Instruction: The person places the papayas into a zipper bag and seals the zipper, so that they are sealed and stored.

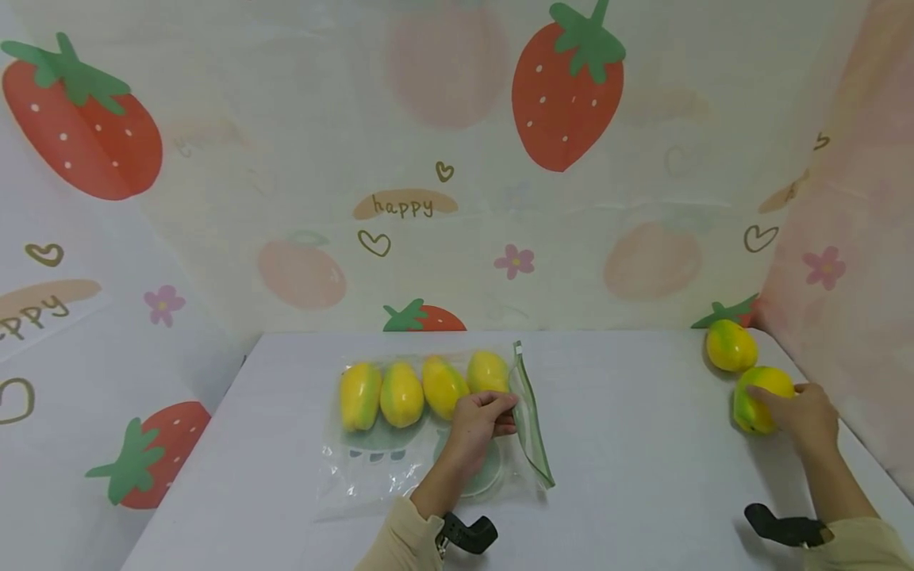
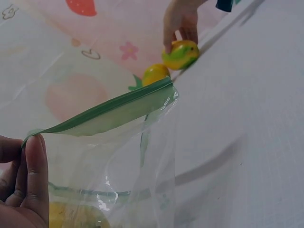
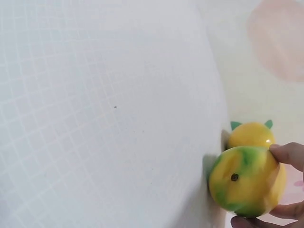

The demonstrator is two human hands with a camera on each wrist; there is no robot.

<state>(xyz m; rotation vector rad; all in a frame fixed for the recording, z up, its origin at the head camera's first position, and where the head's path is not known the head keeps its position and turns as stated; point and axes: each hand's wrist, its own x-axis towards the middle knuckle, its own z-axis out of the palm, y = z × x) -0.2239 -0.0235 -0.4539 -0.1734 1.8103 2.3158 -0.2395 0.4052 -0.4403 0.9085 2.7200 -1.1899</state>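
Left hand (image 1: 474, 428): from far off I see it pinch the bag's green edge (image 2: 114, 104) with thumb and finger, a narrow grip, and I think this holds one side of the mouth up
Bag (image 1: 343, 484): it is clear and lies on the white table (image 1: 643, 444), its mouth turned right, so I guess it is easy to reach from that side
Four fruits (image 1: 360, 396): I count them in a row in the far half of the bag, and their weight may help it stay put
Right hand (image 1: 803, 416): its grip is full, thumb and fingers on two sides of a fruit, maybe so the round thing cannot slip
Held fruit (image 1: 750, 412): yellow and green, by the table's right edge, and I cannot tell if it touches the table
Other fruit (image 1: 731, 346): it sits just behind the held one, near the far right corner
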